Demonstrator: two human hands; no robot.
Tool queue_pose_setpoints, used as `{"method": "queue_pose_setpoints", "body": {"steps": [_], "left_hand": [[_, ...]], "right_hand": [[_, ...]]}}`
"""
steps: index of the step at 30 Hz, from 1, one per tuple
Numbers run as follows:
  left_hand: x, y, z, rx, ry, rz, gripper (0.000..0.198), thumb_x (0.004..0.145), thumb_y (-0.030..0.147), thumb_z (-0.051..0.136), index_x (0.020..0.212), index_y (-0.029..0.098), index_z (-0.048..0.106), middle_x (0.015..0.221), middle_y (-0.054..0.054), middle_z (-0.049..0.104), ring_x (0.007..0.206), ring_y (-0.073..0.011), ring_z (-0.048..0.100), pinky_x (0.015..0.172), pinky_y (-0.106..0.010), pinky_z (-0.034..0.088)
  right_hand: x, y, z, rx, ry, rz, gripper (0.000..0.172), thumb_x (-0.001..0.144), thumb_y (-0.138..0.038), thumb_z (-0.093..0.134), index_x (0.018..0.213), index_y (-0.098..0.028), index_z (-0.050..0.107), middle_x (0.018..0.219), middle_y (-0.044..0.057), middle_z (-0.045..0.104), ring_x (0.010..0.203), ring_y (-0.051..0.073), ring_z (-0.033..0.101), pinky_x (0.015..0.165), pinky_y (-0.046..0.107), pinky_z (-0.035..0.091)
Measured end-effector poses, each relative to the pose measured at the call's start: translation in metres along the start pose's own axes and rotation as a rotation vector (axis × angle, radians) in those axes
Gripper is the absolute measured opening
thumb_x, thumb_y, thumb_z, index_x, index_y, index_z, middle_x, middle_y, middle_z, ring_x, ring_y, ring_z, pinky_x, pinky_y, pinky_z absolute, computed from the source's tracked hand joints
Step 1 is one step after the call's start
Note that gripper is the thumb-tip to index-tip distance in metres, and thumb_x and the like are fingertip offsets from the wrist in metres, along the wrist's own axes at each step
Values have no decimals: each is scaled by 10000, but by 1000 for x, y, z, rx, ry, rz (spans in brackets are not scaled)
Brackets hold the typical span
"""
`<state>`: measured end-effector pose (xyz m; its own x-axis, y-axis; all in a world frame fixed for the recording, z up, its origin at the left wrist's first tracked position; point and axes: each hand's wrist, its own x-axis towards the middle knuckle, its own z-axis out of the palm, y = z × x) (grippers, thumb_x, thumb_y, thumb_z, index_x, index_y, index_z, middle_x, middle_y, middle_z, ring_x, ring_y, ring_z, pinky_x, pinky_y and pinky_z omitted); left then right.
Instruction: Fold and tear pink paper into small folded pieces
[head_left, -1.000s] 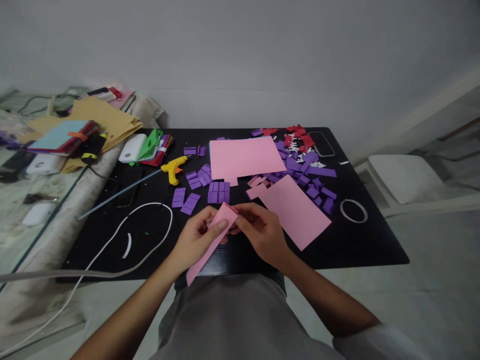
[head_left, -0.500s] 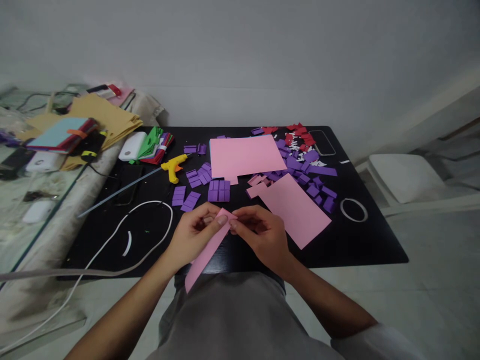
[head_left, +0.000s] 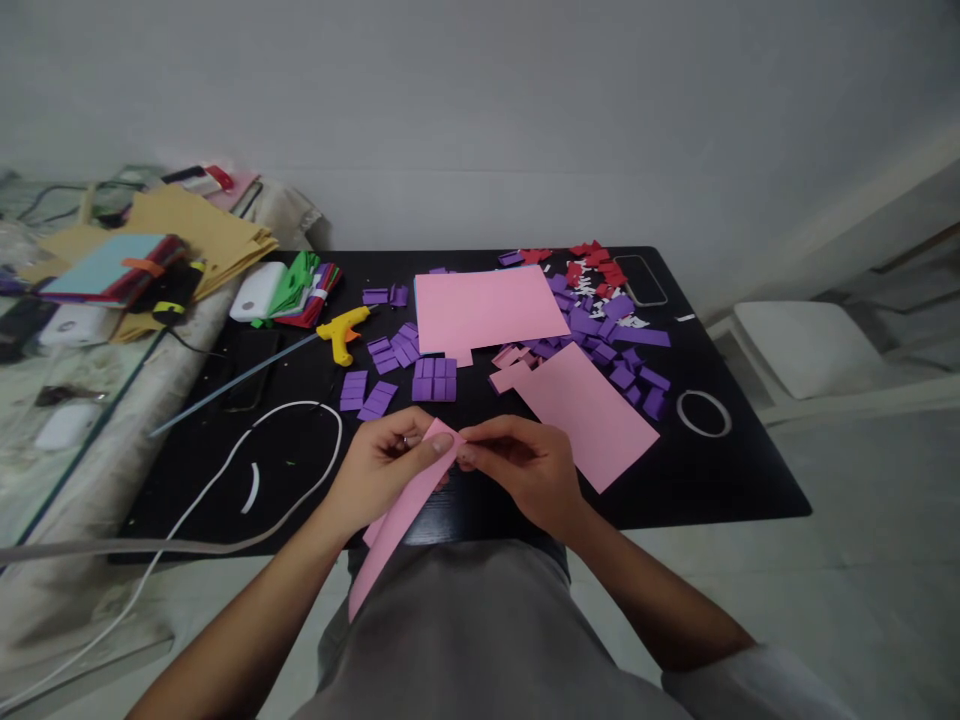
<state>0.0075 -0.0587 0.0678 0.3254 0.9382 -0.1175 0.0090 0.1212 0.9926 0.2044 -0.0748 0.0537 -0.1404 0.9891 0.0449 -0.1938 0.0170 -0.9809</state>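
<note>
A folded strip of pink paper [head_left: 397, 520] slants down toward my lap over the table's front edge. My left hand [head_left: 382, 465] grips its upper part, thumb on top and fingers behind. The fingertips of my right hand [head_left: 529, 465] pinch the strip's upper right corner. Just right of that hand lies a pink sheet [head_left: 592, 415] with a piece cut from it. Beyond my hands, a larger pink sheet [head_left: 491, 310] rests on a blue one. Folded purple paper pieces [head_left: 434, 380] lie just past my left hand.
A yellow glue gun [head_left: 343, 333] with a long grey-blue stick lies left. A white cable [head_left: 337, 440] loops across the front left. Red paper scraps [head_left: 598, 262] and purple folded pieces [head_left: 600, 335] are heaped at the right, near a tape ring [head_left: 703, 414]. A white stool [head_left: 795, 350] stands right.
The pink strip's lower end has swung down and left, and its fold has opened a little. Both hands keep their hold, with the right fingertips slightly shifted at the corner.
</note>
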Motion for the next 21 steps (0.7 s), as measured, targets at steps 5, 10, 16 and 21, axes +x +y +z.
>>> {"method": "queue_pose_setpoints", "body": {"steps": [5,10,16,21], "left_hand": [[0,0,0,5,-10,-27,270,906,405,790,814,160,726,640,-14,739,539,-113,674,525,-176,516],[-2,2,1,-19,-23,-29,264,896,389,802,801,158,718,624,-7,730,526,-105,660,510,-167,497],[-1,0,-1,3,-28,-1,226,898,347,799,789,155,748,637,-10,736,539,-94,643,519,-162,475],[1,-1,-2,7,-44,7,185,888,315,803,785,164,775,652,-6,741,558,-89,638,528,-161,460]], "right_hand": [[2,0,-5,-18,-31,-48,139,796,-300,916,907,-256,844,867,8,832,758,170,787,771,313,681],[7,-3,-10,-87,-63,-139,108,809,-273,910,901,-281,855,885,-2,837,808,169,793,762,281,667],[9,-3,-14,-133,-106,-223,134,832,-184,882,906,-293,859,885,-11,838,813,166,791,755,279,646],[9,1,-15,-105,-125,-210,153,842,-150,863,901,-292,857,885,-14,839,805,162,791,748,275,639]]}}
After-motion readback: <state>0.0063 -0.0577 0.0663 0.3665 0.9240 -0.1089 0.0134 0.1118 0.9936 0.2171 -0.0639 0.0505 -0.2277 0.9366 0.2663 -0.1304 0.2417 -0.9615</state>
